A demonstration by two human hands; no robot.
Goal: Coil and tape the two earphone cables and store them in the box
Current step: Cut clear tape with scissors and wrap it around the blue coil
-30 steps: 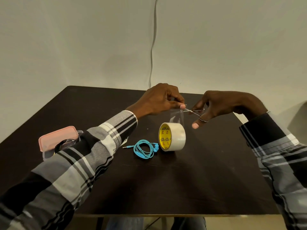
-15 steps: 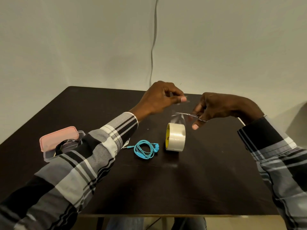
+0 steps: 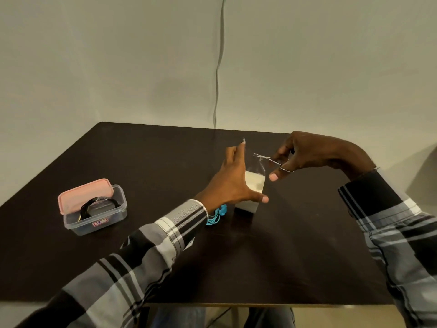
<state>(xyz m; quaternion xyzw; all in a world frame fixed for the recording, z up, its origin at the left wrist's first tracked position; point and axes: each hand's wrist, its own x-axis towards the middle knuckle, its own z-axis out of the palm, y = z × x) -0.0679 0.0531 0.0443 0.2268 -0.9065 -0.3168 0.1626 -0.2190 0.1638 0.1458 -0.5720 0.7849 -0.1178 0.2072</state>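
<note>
— What do the cables look like?

— Your blue cable (image 3: 214, 217) is wound in a small coil on the dark surface (image 3: 295, 245), just left of the tape roll (image 3: 251, 189). Your left sleeve (image 3: 165, 235) covers most of it. The black cable (image 3: 98, 205) lies curled inside the clear box (image 3: 94, 215) at the left, and the pink lid (image 3: 84, 194) leans on the box's back edge.

— And my hands?

— Your left hand (image 3: 233, 179) is spread wide with straight fingers, right in front of the roll. A tiny clear bit of tape (image 3: 243, 140) sticks up at one fingertip. Your right hand (image 3: 307, 152) grips small scissors (image 3: 269, 159), fingers curled through the loops, blades pointing left above the roll.

— What's hard to see?

— A clear strip stands up from the roll, but it is so see-through that its edges are hard to tell. I cannot tell if your left hand touches the roll.
</note>
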